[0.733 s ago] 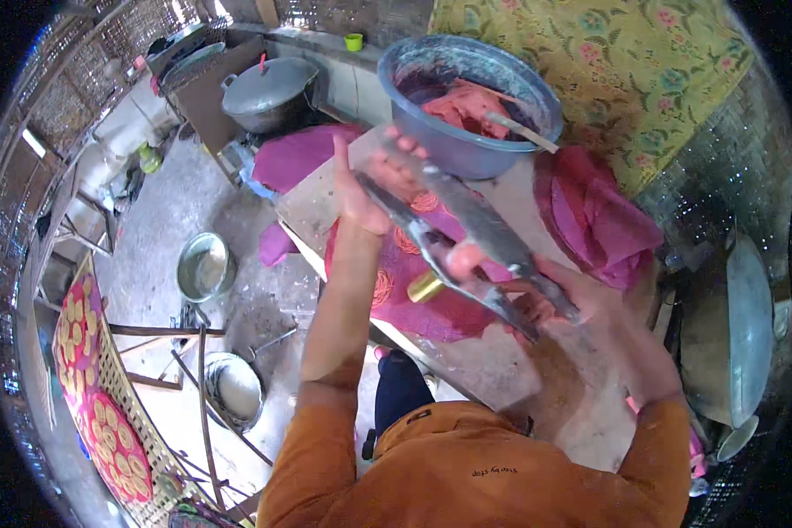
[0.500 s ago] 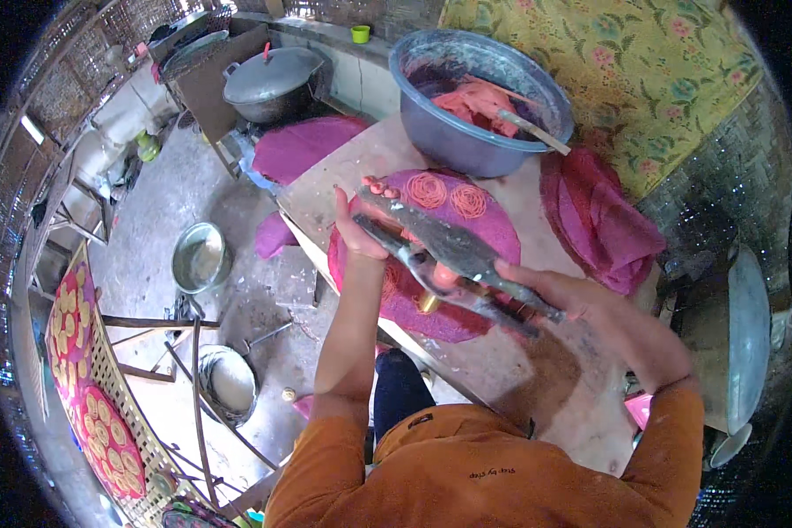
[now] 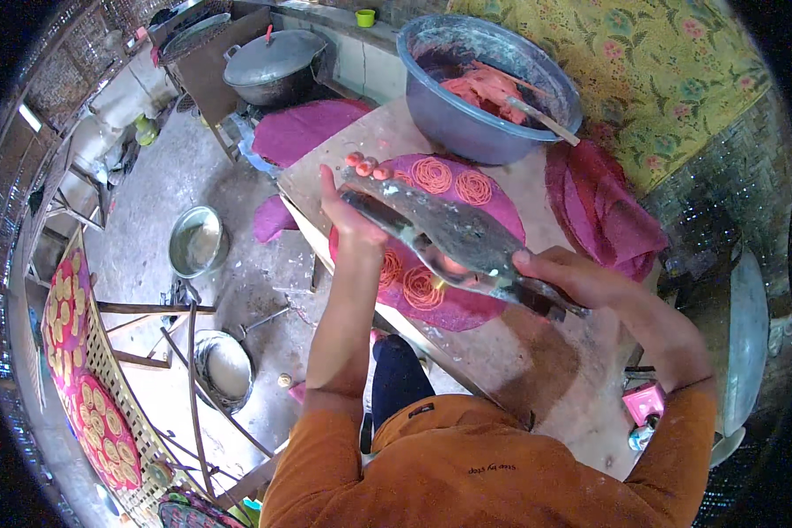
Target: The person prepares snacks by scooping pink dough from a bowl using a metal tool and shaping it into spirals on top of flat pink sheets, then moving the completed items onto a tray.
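Observation:
Both my hands hold a long dark two-board hand press (image 3: 462, 231) tilted over the table. My left hand (image 3: 354, 218) bears against its far-left end, with one finger sticking up. My right hand (image 3: 581, 277) is wrapped round the handle end at the right. Pink dough (image 3: 453, 264) shows between the boards, and a bit of a brass-coloured part peeks out below. Underneath lies a round magenta cloth (image 3: 493, 308) with several coils of pink dough strands, one nearest coil (image 3: 423, 288) in plain sight. Small pink dough balls (image 3: 367, 166) sit by the press's far-left end.
A large grey-blue basin (image 3: 475, 141) of pink dough with a wooden-handled tool stands at the table's far side. Crumpled magenta cloth (image 3: 603, 220) lies to the right. A lidded pot (image 3: 275, 66) is at the back left; a metal basin (image 3: 222, 242) and a pail (image 3: 248, 365) stand on the floor.
The press has turned in my hands, its boards look closer together, and its left end has moved left and up. A dough coil on the near cloth is now uncovered. The view has shifted slightly.

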### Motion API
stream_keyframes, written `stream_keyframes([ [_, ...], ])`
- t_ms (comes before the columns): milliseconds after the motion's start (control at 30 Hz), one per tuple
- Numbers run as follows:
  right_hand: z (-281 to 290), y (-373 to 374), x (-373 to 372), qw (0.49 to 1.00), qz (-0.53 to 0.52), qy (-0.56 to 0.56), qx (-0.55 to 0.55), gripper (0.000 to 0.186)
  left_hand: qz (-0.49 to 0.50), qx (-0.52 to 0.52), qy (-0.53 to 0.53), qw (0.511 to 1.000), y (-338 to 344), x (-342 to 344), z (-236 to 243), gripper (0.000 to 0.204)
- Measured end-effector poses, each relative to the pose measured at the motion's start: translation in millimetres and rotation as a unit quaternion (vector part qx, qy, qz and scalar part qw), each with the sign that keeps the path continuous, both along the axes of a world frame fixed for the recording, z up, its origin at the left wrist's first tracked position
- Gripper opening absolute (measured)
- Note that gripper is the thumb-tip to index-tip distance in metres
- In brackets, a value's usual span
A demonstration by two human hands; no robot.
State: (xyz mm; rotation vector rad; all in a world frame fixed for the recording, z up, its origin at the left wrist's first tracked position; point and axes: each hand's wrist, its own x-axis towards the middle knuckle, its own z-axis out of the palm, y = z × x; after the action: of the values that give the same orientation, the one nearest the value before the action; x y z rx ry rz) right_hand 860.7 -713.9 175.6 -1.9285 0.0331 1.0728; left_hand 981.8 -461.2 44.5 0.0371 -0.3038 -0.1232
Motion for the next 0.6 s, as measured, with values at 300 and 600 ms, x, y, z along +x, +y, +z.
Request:
stream_keyframes([
  [300, -44, 2, -15, 0.995, -0.051, -0.009, 0.088, 0.064, -0.020, 0.058, 0.053, 0.997, 9, -5, 2, 0.037],
  [600, -68, -15, -16, 0.980, -0.098, -0.127, 0.117, 0.058, -0.082, 0.040, 0.016, 0.996, -24, 24, 14, 0.044],
])
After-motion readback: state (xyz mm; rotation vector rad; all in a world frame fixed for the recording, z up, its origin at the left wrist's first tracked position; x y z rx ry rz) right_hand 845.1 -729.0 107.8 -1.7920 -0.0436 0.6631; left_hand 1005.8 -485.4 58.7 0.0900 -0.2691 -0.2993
